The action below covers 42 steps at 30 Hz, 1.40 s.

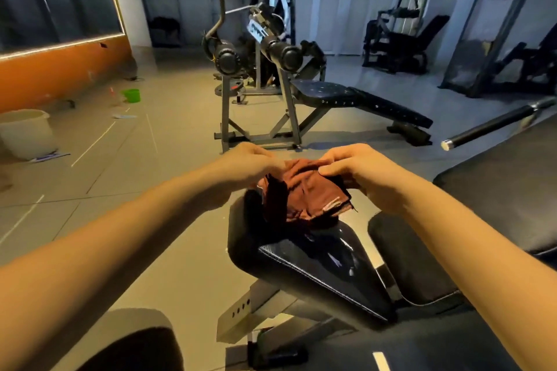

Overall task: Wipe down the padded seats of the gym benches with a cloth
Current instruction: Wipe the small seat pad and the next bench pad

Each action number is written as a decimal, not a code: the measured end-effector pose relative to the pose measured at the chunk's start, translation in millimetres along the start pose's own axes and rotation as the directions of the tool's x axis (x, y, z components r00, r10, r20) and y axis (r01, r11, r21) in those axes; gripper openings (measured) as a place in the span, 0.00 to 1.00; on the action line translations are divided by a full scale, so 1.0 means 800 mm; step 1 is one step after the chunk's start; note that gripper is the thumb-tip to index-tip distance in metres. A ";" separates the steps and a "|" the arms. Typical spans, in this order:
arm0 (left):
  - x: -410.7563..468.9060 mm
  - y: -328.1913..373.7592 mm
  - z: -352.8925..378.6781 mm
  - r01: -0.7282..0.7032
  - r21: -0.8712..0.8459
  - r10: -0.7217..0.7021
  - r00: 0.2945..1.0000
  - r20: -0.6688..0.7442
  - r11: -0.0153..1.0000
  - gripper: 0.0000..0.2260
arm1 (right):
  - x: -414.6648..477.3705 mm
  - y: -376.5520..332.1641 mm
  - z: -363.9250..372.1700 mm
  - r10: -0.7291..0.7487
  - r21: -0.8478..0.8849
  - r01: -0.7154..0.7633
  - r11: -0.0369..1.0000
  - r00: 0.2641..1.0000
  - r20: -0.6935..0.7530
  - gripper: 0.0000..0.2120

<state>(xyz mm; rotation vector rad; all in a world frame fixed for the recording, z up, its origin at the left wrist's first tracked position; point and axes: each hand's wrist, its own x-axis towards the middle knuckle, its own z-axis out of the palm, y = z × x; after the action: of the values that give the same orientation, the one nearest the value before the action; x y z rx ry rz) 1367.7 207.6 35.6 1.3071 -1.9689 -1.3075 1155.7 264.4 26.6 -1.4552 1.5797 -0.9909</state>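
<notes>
A rust-brown cloth [304,193] hangs bunched between both my hands, its lower edge draped on the far end of a black padded bench seat [316,259] just in front of me. My left hand [250,163] pinches the cloth's upper left edge. My right hand [361,172] grips its upper right edge with curled fingers. The seat's surface is glossy and tilts down toward me. A second black pad [410,262] of the same bench lies to its right.
Another black bench [361,99] on a metal frame with roller pads [256,57] stands ahead. A steel bar [494,123] juts in from the right above a large black pad [512,190]. A white bucket [27,132] and green tub [132,95] sit on the floor at left.
</notes>
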 end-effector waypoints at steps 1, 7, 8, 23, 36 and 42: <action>0.004 -0.002 -0.001 0.002 0.007 -0.002 1.000 -0.026 1.000 0.07 | 0.006 0.003 0.000 0.015 0.026 -0.015 1.000 1.000 0.025 0.07; 0.001 -0.008 0.040 -0.063 0.140 0.103 0.948 -0.301 0.988 0.09 | 0.020 0.022 0.029 -0.015 -0.012 0.014 1.000 0.993 -0.115 0.07; 0.000 -0.010 0.047 -0.069 0.167 0.122 0.934 -0.335 0.984 0.11 | 0.020 0.024 0.031 -0.027 0.007 0.028 1.000 0.991 -0.135 0.08; -0.032 -0.006 0.037 -0.043 -0.320 -0.031 0.974 -0.225 0.946 0.13 | 0.024 0.032 -0.017 -0.111 0.320 -0.068 0.945 0.853 0.510 0.14; -0.047 0.009 0.115 0.176 -0.663 -0.230 0.973 0.006 0.727 0.08 | 0.002 0.048 -0.034 -0.448 0.432 0.281 0.857 0.819 0.357 0.16; -0.049 0.008 0.142 0.040 -0.348 -0.210 0.858 -0.468 0.937 0.12 | -0.009 0.057 -0.036 -0.457 0.420 0.317 0.851 0.840 0.293 0.06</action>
<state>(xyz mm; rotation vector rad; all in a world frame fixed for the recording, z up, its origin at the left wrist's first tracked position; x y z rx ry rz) 1296.4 296.0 -5.4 1.4443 -1.2677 -1.1409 1111.2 275.5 -2.9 -1.6220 0.7781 -1.0729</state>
